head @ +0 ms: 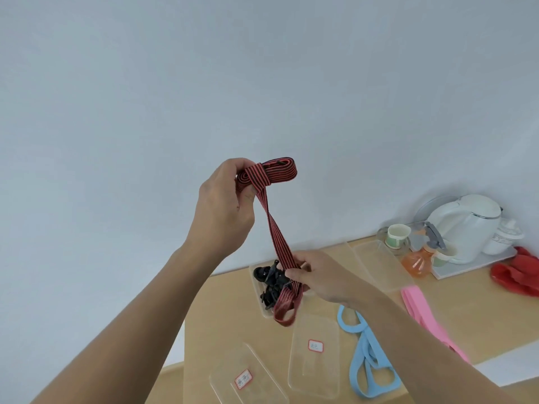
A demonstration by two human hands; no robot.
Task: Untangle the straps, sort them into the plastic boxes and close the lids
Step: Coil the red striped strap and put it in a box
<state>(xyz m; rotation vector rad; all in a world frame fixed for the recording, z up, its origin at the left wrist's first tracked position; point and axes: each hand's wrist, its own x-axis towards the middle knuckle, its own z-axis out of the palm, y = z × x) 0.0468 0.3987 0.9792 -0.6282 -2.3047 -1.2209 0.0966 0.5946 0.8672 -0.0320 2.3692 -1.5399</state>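
Currently left hand [221, 211] grips coiled end of red-black striped strap [272, 228] raised above tabletop [455, 310]; right hand [313, 277] pinches lower length, above box [264, 298] holding black strap [269, 282].

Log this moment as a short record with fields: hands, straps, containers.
left hand: raised, grips the folded end of the red-and-black strap
right hand: lower, pinches the same strap; its tail hangs below
black strap: bunched in an open clear box
blue strap: loose on the table
pink strap: loose on the table, right of the blue strap
labelled container: clear, left of the blue strap
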